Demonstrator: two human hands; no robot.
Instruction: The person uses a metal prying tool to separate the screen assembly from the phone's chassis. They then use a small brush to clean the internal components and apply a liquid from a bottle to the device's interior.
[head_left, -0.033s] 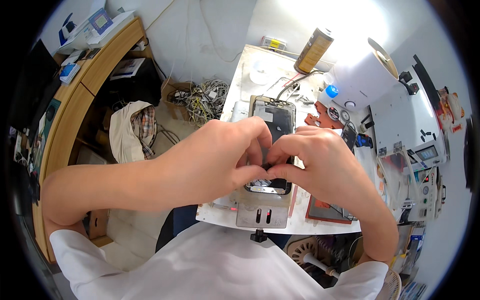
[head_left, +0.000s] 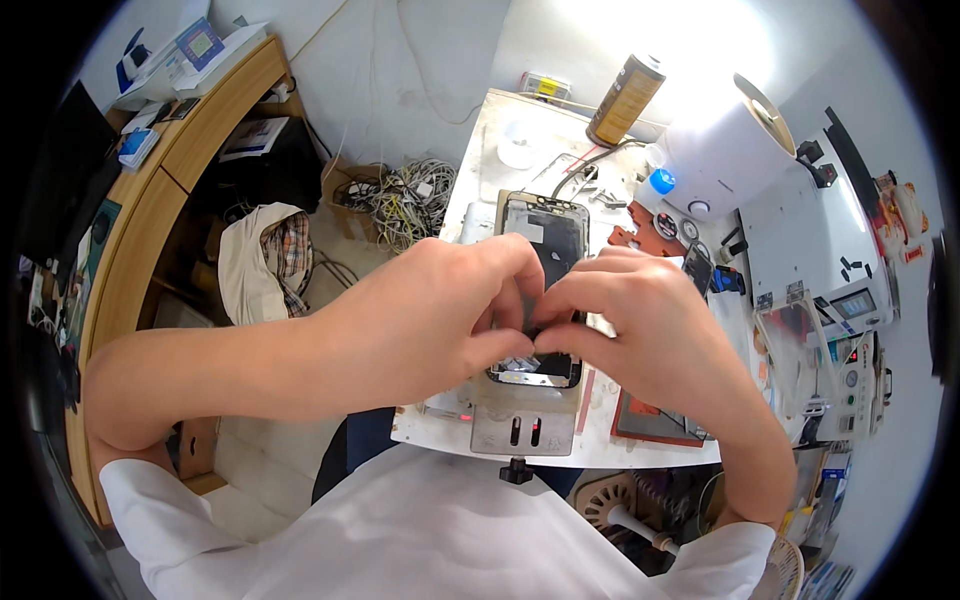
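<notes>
A black phone screen frame [head_left: 565,235] with bare metal showing at its near end lies lengthwise on a grey metal holder [head_left: 490,432]. Over its middle, my left hand [head_left: 455,305] is curled, with thumb and fingers closed together. My right hand [head_left: 630,315] meets it from the other side in a similar pinch, the two thumb tips nearly touching. Whatever sits between the fingertips is small, dark and mostly hidden by them. A black knob [head_left: 516,470] sticks out from the holder's near end, over the table edge.
A brown spray can [head_left: 626,100] and a white cylindrical appliance [head_left: 728,150] stand at the back. A blue-capped bottle [head_left: 656,186], small tools and red-brown plates [head_left: 652,240] lie right of the phone frame. Tangled cables [head_left: 418,200] heap on the floor left of the white table [head_left: 480,165].
</notes>
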